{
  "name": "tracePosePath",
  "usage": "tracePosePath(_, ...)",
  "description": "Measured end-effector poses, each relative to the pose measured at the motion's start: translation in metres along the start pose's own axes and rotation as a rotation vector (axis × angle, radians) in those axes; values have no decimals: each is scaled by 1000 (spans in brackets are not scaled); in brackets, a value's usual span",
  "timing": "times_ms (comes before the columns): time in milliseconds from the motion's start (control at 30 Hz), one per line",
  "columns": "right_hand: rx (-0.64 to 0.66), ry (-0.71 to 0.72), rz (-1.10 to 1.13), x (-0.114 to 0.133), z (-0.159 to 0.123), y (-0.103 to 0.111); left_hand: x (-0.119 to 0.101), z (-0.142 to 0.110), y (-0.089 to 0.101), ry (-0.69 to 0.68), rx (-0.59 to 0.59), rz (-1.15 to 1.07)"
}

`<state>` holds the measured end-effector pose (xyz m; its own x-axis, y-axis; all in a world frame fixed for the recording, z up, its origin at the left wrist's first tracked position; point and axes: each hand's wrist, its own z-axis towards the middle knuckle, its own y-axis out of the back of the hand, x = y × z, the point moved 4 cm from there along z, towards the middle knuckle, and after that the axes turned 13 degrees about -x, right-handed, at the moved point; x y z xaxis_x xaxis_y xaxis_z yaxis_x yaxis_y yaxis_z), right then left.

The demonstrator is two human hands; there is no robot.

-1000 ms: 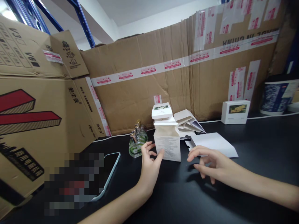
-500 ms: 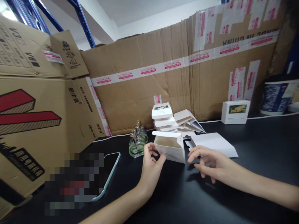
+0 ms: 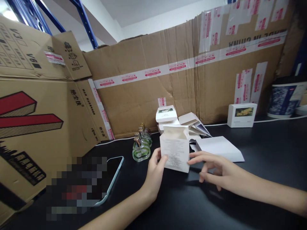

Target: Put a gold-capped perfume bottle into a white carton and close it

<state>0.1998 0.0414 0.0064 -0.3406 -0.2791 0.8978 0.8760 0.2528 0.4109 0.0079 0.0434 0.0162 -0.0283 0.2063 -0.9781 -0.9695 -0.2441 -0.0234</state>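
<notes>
A small white carton (image 3: 174,148) with printed text on its side stands upright on the black table (image 3: 263,143), its top flaps open. My left hand (image 3: 154,174) grips its left edge with thumb and fingers. My right hand (image 3: 213,169) touches the carton's right side with the index fingertip, the other fingers loosely curled. Small green glass bottles (image 3: 141,147) with metal caps stand just left of the carton.
Behind the carton are stacked white boxes (image 3: 166,115), flat folded cartons (image 3: 195,126) and a white sheet (image 3: 219,147). A phone (image 3: 112,174) lies at the left. Large cardboard boxes (image 3: 35,127) wall the left and back. A white box (image 3: 241,115) and a blue-patterned tub (image 3: 285,95) stand at right.
The carton was tipped over with its open end facing me half a second ago; it now stands upright again. My right hand has moved in to touch its side.
</notes>
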Motion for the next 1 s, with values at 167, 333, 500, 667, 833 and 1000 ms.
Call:
tracePosePath(167, -11, 7, -13, -2, 2, 0, 9, 4, 3, 28, -43, 16)
tracePosePath(333, -65, 81, -20, -2, 3, 4, 10, 7, 9, -65, -176, 100)
tracePosePath(500, -329, 368, -274, 9, 6, 24, -2, -1, 14, -361, -332, 241)
tracePosePath(667, -434, 558, -774, 6, 14, 42, -14, -16, 11, -643, -222, 243)
tracePosePath(833, -393, 410, -980, -9, 26, 52, -25, -28, 2, -774, 76, 192)
tracePosePath(1000, -316, 179, -1009, -18, 32, 61, -27, -34, -3, -711, 274, 153)
